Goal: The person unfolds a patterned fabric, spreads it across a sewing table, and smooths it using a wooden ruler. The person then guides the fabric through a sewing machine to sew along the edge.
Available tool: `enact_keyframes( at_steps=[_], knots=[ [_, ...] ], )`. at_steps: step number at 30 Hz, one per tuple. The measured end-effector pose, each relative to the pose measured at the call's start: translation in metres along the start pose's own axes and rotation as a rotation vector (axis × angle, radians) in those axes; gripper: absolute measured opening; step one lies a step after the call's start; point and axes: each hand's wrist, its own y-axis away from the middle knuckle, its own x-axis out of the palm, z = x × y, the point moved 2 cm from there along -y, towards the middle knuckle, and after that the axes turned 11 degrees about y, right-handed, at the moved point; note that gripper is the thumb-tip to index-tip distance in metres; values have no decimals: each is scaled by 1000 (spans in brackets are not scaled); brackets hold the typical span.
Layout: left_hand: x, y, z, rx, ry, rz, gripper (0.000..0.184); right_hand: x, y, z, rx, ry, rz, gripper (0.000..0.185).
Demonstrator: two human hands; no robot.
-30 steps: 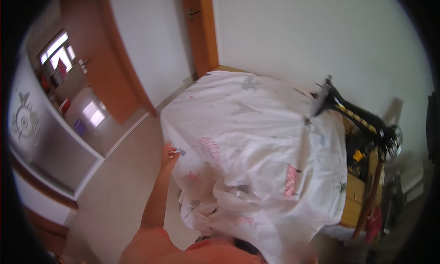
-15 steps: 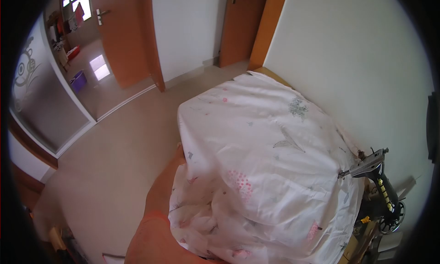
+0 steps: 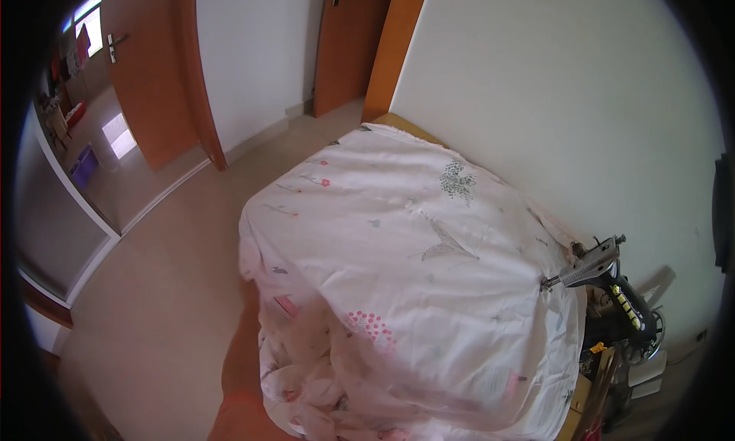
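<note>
A wide white cloth (image 3: 383,234) printed with pink and grey flowers lies over the table, its near part loosely bunched. My left forearm (image 3: 241,357) reaches up along the cloth's left edge. Fabric hides the fingers of my left hand, so its grip does not show. My right hand is out of view. At the right stands a black sewing machine (image 3: 628,303) with a metal needle end (image 3: 586,266). That end meets the right part of the cloth; whether the needle is in the fabric is too small to tell.
A bare strip of wooden tabletop (image 3: 413,131) shows at the far corner, close to the white wall (image 3: 551,81). Tiled floor (image 3: 168,288) lies to the left. Beyond it are an orange-brown door (image 3: 153,73), a sliding glass panel (image 3: 57,234) and a purple bucket (image 3: 83,165).
My view has turned, so the cloth and sewing machine sit further left. My left arm still lies by the cloth's left edge. The near folds have shifted, and the far part looks flatter.
</note>
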Motion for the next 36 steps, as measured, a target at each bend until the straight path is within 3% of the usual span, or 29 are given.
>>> enact_keyframes(
  at_steps=[2,4,6,8,11,14,18,20,22,25,27,28,29,31,34,36],
  knots=[
    [-70,2,-88,-216,739,-160,31,-34,-29,38,-324,163,12,31],
    [-129,-8,-171,-62,918,-154,30,-56,-58,63,-473,316,-18,24],
    [-171,-16,-267,24,1196,-178,28,-71,-89,79,-428,400,16,29],
    [-201,-16,-363,136,1343,-102,30,-83,-125,111,-620,368,-5,38],
    [-225,15,-504,412,1301,-123,35,-92,-178,174,-497,45,-157,44],
    [-209,65,-590,661,1043,90,32,-97,-223,203,-456,-258,-325,43],
    [-157,228,-646,1472,449,276,27,-95,-257,171,-386,-457,-406,43],
    [-140,283,-631,1725,338,411,25,-96,-266,145,-340,-568,-419,42],
    [-140,280,-591,1669,692,263,19,-94,-271,118,-309,-656,-440,42],
    [-151,249,-482,1199,638,219,30,-92,-283,91,-283,-773,-456,42],
    [-143,208,-399,711,586,23,51,-93,-287,77,-267,-837,-459,41],
    [-144,179,-370,457,490,28,64,-94,-290,73,-262,-862,-462,41],
    [-120,150,-309,320,374,59,81,-94,-291,67,-255,-885,-468,41],
    [-93,122,-226,295,-42,219,98,-97,-291,57,-245,-920,-475,41],
    [-65,118,-200,62,-339,713,126,-94,-285,41,-219,-956,-485,40],
    [-43,111,-205,189,-383,826,135,-90,-281,28,-199,-977,-497,40]
  ],
)
